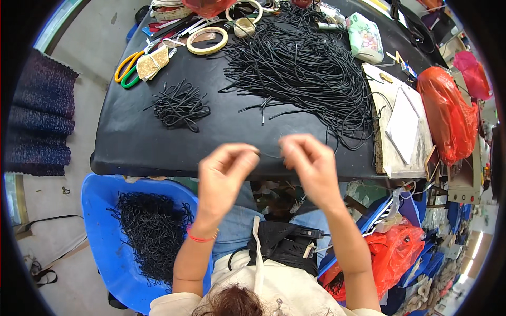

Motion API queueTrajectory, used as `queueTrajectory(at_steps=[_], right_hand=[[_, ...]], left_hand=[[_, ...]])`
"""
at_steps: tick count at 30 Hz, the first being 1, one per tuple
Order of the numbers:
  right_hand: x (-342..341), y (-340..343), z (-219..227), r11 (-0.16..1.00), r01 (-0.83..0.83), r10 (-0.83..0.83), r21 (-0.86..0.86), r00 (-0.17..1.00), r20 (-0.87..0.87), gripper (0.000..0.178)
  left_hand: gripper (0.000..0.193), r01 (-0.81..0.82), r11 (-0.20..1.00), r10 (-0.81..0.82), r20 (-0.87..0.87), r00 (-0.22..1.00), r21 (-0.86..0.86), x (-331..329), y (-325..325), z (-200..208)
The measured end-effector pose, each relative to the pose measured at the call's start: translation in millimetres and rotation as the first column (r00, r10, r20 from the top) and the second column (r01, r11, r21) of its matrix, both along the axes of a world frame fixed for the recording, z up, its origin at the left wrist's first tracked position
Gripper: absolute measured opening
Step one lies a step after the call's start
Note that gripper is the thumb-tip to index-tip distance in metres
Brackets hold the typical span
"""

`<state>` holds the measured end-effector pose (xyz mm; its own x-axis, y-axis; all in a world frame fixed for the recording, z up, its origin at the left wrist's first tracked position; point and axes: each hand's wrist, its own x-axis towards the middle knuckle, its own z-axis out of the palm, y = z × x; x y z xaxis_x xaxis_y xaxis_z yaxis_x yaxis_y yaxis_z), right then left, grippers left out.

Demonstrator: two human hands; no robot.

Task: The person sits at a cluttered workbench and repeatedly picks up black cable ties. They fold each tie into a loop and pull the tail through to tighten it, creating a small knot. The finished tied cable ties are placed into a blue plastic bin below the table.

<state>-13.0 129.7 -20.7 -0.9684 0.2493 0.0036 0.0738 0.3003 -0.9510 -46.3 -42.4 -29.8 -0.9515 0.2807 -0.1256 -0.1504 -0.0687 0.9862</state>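
Note:
Both hands are raised near the front edge of the black-covered table (232,121), thumbs and fingers pinched together. A thin dark cord (271,156) runs faintly across the gap between them. Its left end is in the fingertips of my left hand (224,171), and its right end in those of my right hand (312,167), which is slightly blurred. Beyond the right hand spreads a large heap of loose black cords (305,73), their tips pointing left and toward me. A small pile of looped black cords (181,105) lies farther left on the table.
A blue tub (97,210) of looped black cords stands at lower left. Scissors (129,68), a tape roll (207,41) and a tissue pack (365,39) lie toward the back. Right are a pale board (395,158), a white sheet (403,126) and a red plastic bag (445,116).

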Motion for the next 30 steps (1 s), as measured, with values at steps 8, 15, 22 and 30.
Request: queueTrajectory(at_steps=[8, 15, 22, 30], right_hand=[[-60, 60, -19, 0.424, 0.139, 0.331, 0.895, 0.896, -0.297, 0.014], [-65, 64, -21, 0.538, 0.002, 0.298, 0.843, 0.935, -0.193, 0.009], [-64, 62, -14, 0.496, -0.008, 0.362, 0.868, 0.911, -0.198, 0.012], [-18, 12, 7, 0.510, -0.127, 0.613, 0.851, 0.747, -0.256, 0.018]], left_hand=[[0.035, -0.709, 0.520, 0.266, -0.699, 0.663, -0.475, -74, -62, -16], [0.021, -0.574, 0.724, 0.006, -0.829, 0.560, -0.382, -18, -25, -2], [0.021, -0.332, 0.871, -0.054, -0.742, 0.669, -0.362, 1, 0, -6], [0.020, 0.109, 0.913, -0.228, -0.269, 0.936, -0.394, -3, -3, 12]])
